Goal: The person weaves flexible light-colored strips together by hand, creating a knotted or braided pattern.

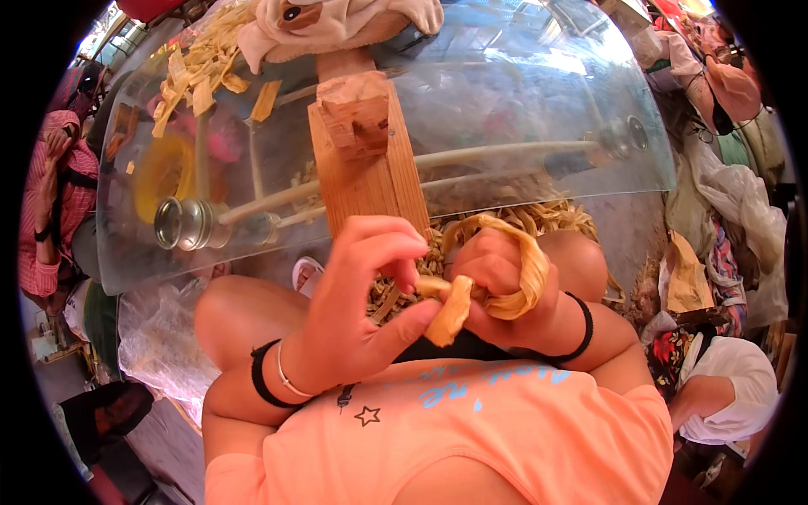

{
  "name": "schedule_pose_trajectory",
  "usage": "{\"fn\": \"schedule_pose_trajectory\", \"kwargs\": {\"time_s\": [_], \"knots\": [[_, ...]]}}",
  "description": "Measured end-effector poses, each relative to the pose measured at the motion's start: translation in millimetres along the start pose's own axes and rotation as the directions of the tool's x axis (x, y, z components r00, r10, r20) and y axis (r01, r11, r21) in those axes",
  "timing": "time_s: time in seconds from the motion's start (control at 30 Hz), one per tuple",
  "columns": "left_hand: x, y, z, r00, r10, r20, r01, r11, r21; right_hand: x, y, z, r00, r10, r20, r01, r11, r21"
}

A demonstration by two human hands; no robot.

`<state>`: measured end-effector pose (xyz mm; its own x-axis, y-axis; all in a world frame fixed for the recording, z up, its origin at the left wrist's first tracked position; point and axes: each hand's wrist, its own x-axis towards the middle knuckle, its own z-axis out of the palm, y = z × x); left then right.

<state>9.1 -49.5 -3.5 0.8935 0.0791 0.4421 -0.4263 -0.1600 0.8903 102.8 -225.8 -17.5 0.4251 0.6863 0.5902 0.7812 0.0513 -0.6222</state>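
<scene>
My right hand (pixel 491 263) is closed around a pale yellow strip of dried plant fibre (pixel 534 268), which loops over its knuckles. A short, flat end of the fibre (pixel 453 313) sticks out from its grip toward my left hand. My left hand (pixel 345 307) is beside that end, its fingers bent and its thumb spread apart from them. The thumb tip lies right by the fibre end; whether it touches cannot be told. Behind and below the hands, braided fibre (pixel 555 217) is heaped beneath the table edge, partly hidden by my hands.
A glass tabletop (pixel 539 109) stands ahead, with a wooden board (pixel 370 189) and wooden block (pixel 353 109) at its front edge. A plush cloth (pixel 337 29) and loose fibre strips (pixel 206 63) lie farther back. One person (pixel 59 202) sits at left; another person's arm (pixel 715 404) shows at right.
</scene>
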Motion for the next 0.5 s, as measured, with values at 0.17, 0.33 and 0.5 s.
{"fn": "schedule_pose_trajectory", "kwargs": {"time_s": [0.17,0.33,0.5], "knots": [[-6.0,-2.9,-18.0,0.971,0.060,0.230,-0.090,0.988,0.122,9.2,-1.0,-3.5,0.996,-0.041,0.074,0.044,0.998,-0.037],[-12.7,-6.0,-41.4,0.983,-0.048,0.179,0.032,0.995,0.091,6.8,-0.4,-39.8,0.958,0.279,0.068,-0.287,0.924,0.251],[-0.1,-2.0,-35.9,0.973,0.095,0.208,-0.157,0.939,0.306,1.9,-9.4,-23.9,0.853,0.494,0.166,-0.518,0.766,0.380]]}}
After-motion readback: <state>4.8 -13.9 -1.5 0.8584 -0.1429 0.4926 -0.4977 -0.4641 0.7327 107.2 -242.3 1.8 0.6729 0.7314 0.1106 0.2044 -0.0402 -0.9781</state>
